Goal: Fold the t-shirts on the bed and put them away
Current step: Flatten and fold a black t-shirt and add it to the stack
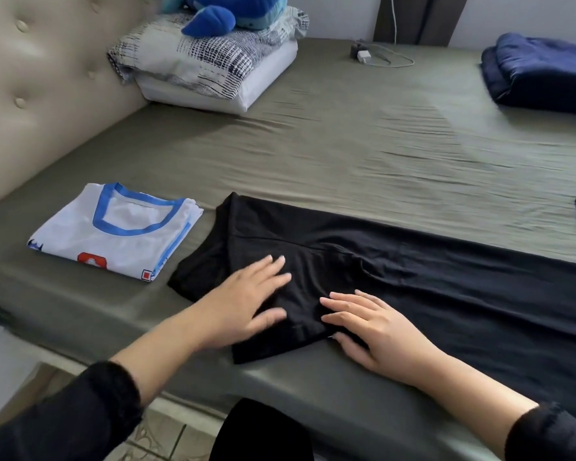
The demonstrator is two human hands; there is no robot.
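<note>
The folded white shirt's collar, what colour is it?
Blue, on the white shirt; the head view shows it clearly.

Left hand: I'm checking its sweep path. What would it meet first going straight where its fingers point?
Probably only more of the black t-shirt beneath the left hand, then bare sheet.

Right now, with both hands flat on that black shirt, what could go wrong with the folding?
The black t-shirt lies close to the bed's near edge, so its folded sleeve end could slide off. The left hand and right hand only press on the cloth, so the fold may spring open once they lift. A push leftward might nudge the folded white t-shirt lying just beside it.
</note>
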